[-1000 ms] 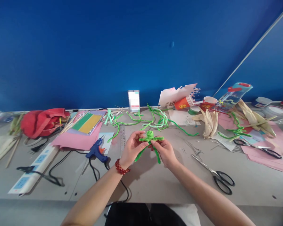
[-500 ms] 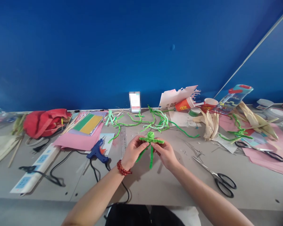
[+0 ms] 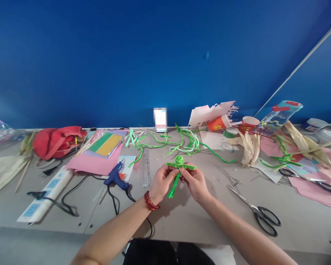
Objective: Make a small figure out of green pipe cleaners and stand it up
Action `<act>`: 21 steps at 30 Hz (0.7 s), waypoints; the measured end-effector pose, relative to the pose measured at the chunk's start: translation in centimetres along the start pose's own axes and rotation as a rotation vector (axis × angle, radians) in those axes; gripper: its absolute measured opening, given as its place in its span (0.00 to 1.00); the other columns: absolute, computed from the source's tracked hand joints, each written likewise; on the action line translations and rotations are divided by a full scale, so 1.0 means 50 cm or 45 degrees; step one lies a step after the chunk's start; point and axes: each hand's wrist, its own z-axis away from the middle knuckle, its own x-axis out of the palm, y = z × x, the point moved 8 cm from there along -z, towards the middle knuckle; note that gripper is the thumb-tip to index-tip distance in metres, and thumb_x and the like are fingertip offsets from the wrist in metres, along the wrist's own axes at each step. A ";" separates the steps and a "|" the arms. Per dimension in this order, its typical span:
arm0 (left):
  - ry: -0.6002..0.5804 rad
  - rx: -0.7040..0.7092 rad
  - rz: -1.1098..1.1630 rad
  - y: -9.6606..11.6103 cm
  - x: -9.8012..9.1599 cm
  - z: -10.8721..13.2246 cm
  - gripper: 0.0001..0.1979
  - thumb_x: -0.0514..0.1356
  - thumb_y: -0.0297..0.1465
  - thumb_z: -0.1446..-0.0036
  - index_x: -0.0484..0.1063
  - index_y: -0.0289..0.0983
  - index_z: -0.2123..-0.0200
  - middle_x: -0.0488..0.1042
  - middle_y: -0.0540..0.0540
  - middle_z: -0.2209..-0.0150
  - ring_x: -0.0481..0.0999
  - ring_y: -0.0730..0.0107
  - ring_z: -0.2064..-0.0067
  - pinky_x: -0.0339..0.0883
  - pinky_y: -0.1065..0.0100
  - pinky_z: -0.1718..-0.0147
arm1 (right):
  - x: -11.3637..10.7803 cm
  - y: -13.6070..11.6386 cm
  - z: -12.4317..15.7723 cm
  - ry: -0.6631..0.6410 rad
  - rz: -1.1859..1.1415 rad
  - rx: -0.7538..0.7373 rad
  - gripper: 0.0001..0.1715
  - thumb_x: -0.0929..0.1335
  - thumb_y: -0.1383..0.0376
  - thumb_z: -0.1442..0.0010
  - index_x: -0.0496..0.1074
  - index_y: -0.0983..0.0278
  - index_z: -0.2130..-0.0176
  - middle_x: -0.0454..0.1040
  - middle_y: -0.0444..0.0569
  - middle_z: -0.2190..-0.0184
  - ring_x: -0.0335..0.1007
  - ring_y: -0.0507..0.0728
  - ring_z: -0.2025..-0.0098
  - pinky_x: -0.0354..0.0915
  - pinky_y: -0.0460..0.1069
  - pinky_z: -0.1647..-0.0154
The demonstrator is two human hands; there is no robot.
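A small green pipe-cleaner figure (image 3: 179, 161) is held up over the near middle of the table. It has a coiled round head, two arms stretched sideways and legs hanging together, slanting down to the left. My left hand (image 3: 162, 181) pinches its middle from the left, thumb in front. From the right, my right hand (image 3: 193, 181) pinches the same spot, its thumb close to the other. The fingers behind the figure are partly hidden. Just beyond lie loose green pipe cleaners (image 3: 179, 141) and a paler green pipe-cleaner figure (image 3: 131, 138).
Black-handled scissors (image 3: 260, 213) lie at the right, a blue glue gun (image 3: 116, 177) and a power strip (image 3: 44, 197) at the left. A clear ruler (image 3: 146, 167), red bag (image 3: 57, 141), paper cups (image 3: 219, 123), dried husks (image 3: 249, 149) and pink paper (image 3: 96, 165) surround the hands.
The figure's legs, spread apart before, now hang together and slant left. Both hands keep their pinch on its middle. The whole view has shifted slightly.
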 end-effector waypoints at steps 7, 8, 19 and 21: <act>-0.102 0.030 -0.027 0.034 0.009 0.001 0.12 0.67 0.37 0.48 0.72 0.36 0.67 0.74 0.50 0.70 0.72 0.72 0.68 0.67 0.70 0.67 | -0.008 -0.015 -0.004 -0.019 0.009 -0.036 0.15 0.76 0.57 0.48 0.70 0.62 0.71 0.68 0.39 0.80 0.63 0.50 0.78 0.61 0.46 0.75; -0.096 0.026 -0.047 0.038 0.009 0.001 0.12 0.68 0.37 0.48 0.72 0.35 0.68 0.73 0.50 0.71 0.72 0.72 0.69 0.66 0.71 0.68 | -0.010 -0.017 -0.006 -0.011 0.014 -0.036 0.15 0.76 0.57 0.48 0.70 0.62 0.71 0.68 0.39 0.81 0.63 0.50 0.78 0.60 0.46 0.75; -0.128 -0.033 -0.081 0.040 0.021 0.008 0.13 0.67 0.39 0.48 0.71 0.36 0.71 0.74 0.50 0.73 0.73 0.71 0.69 0.65 0.70 0.67 | -0.009 -0.011 -0.009 -0.043 0.008 -0.050 0.15 0.75 0.57 0.46 0.70 0.62 0.71 0.69 0.40 0.80 0.64 0.50 0.76 0.62 0.46 0.73; -0.136 -0.044 -0.112 0.044 0.020 0.008 0.12 0.66 0.38 0.46 0.72 0.35 0.70 0.75 0.49 0.72 0.72 0.71 0.68 0.64 0.71 0.67 | -0.010 -0.011 -0.010 -0.044 -0.004 -0.021 0.15 0.76 0.56 0.47 0.70 0.63 0.71 0.70 0.40 0.80 0.64 0.50 0.77 0.62 0.46 0.73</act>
